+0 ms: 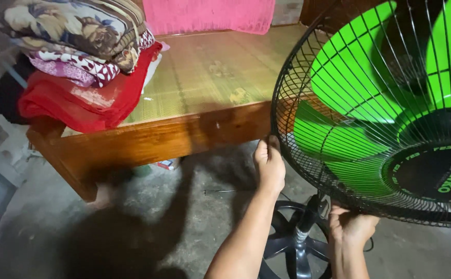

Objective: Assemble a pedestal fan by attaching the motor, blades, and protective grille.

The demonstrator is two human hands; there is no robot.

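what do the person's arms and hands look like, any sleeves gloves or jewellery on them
Both arms are bare from the bottom edge of the picture up to the hands: no sleeves show. The left hand and the right hand wear no gloves. No watch, bracelet or ring can be seen on the wrists or fingers that show. The light is dim, so small details cannot be made out.

I read this as a home bedroom: a wooden bed with a woven mat at my twelve o'clock, folded blankets stacked at ten o'clock, a pink pillow beyond, and bare concrete floor below.
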